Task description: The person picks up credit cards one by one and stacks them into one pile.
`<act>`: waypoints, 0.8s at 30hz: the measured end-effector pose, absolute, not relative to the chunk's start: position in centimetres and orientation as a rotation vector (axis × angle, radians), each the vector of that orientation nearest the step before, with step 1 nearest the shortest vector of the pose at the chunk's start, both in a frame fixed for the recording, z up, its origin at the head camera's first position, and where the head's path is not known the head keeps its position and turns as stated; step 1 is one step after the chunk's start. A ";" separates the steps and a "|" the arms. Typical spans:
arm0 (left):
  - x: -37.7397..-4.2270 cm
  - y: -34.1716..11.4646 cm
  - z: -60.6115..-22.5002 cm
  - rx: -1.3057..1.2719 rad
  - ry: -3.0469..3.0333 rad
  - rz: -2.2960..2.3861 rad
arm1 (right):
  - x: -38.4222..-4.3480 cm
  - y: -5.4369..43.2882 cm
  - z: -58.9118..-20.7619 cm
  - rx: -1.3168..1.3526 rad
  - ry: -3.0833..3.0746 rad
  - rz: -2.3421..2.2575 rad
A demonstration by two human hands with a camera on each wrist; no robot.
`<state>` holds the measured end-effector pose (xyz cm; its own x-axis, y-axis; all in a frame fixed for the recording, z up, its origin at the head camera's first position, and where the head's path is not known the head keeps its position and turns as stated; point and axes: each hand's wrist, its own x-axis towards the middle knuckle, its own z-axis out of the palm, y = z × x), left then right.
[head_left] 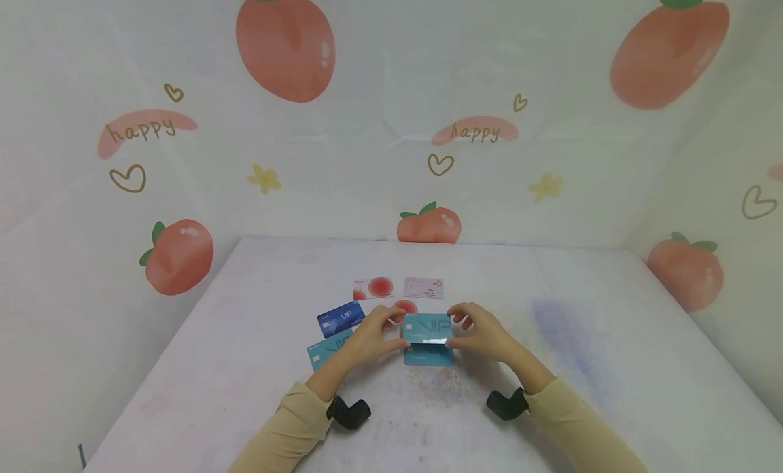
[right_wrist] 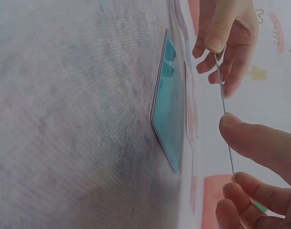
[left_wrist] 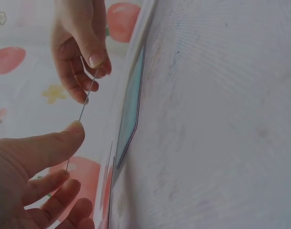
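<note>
Between both hands a teal VIP card (head_left: 427, 327) is held up off the table, seen edge-on in both wrist views. My left hand (head_left: 372, 336) pinches its left edge between thumb and fingers. At the opposite edge my right hand (head_left: 483, 331) pinches it likewise; the thumb (right_wrist: 253, 143) shows in the right wrist view. Below the raised card another teal card (head_left: 429, 356) lies on the table, its upper part hidden in the head view. Beside my left hand lie a dark blue VIP card (head_left: 340, 319) and a further teal card (head_left: 327, 349), partly covered by the hand.
Farther back on the white table (head_left: 257, 364) lie a white card with red circles (head_left: 372, 287) and a pale pink card (head_left: 424, 287). Another red-patterned card (head_left: 405, 307) is partly hidden behind the held card. A fruit-printed backdrop (head_left: 367, 153) rises at the table's far edge.
</note>
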<state>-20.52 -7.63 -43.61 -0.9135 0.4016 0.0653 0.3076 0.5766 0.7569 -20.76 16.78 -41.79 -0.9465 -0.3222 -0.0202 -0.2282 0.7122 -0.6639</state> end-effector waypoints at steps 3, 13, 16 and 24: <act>-20.4 -7.6 -43.6 0.620 2.696 1.250 | -20.7 16.8 -41.9 -0.463 2.779 -1.056; -20.1 -7.6 -43.7 0.686 2.696 1.247 | -20.3 17.0 -42.5 -0.492 2.800 -1.030; -20.0 -7.7 -43.8 0.681 2.692 1.242 | -20.2 17.0 -42.6 -0.520 2.805 -1.032; -19.8 -7.7 -43.8 0.678 2.694 1.217 | -20.0 17.0 -42.6 -0.530 2.800 -1.044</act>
